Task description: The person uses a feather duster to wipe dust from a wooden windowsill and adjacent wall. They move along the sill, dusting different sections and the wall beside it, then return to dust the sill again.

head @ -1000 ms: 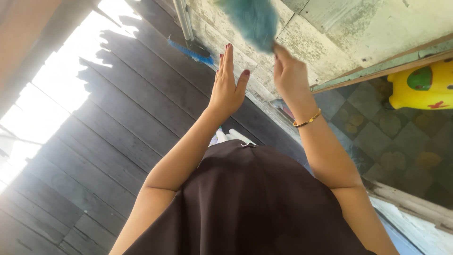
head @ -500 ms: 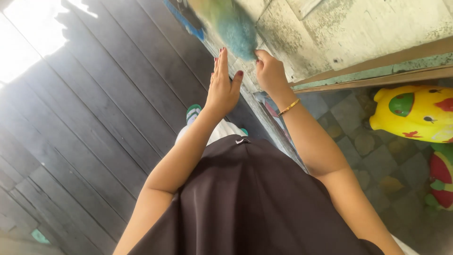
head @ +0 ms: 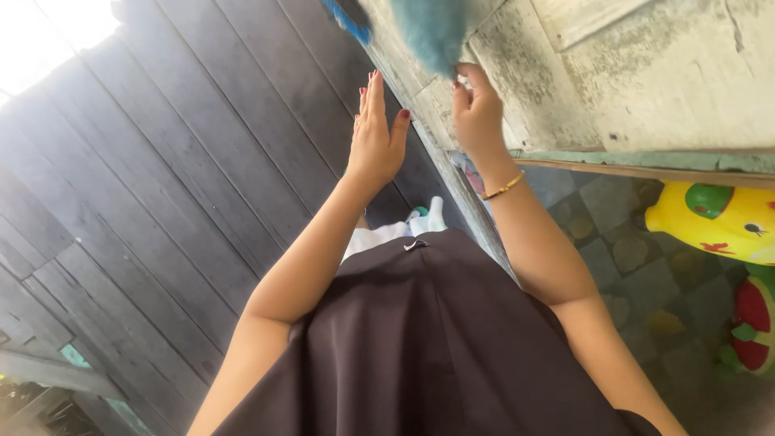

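We look down from the head camera over a dark brown garment (head: 436,339) that fills the lower frame.

Right hand (head: 478,113): raised ahead of the body, forearm running up and slightly left from the elbow, wrist straight. Fingers curled shut around the base of a fluffy teal duster (head: 432,32); the handle itself is hidden inside the fist. A thin gold bangle (head: 504,188) sits on the wrist. The duster's head is blurred and lies against the weathered pale wooden door (head: 630,73), at its lower left edge near the top of the frame.

Left hand (head: 376,137): also raised, just beside the right but apart from it. Palm flat, fingers straight and pressed together, pointing up the frame, thumb spread toward the right hand. It holds nothing; fingertips reach close to the duster's lower edge, and we cannot tell whether they touch it. Nails on both hands are painted dark red.

Both arms bare, elbows bent, forearms converging toward the door edge.

Surroundings: dark grey floor planks (head: 186,161) run diagonally on the left, sunlit at the top left corner. A blue bristled brush (head: 347,18) lies at the foot of the door, partly cut off. To the right, past the threshold, a patterned tile floor (head: 638,282) carries a yellow animal-shaped toy (head: 718,220) and a red and green toy (head: 755,323) at the frame edge.
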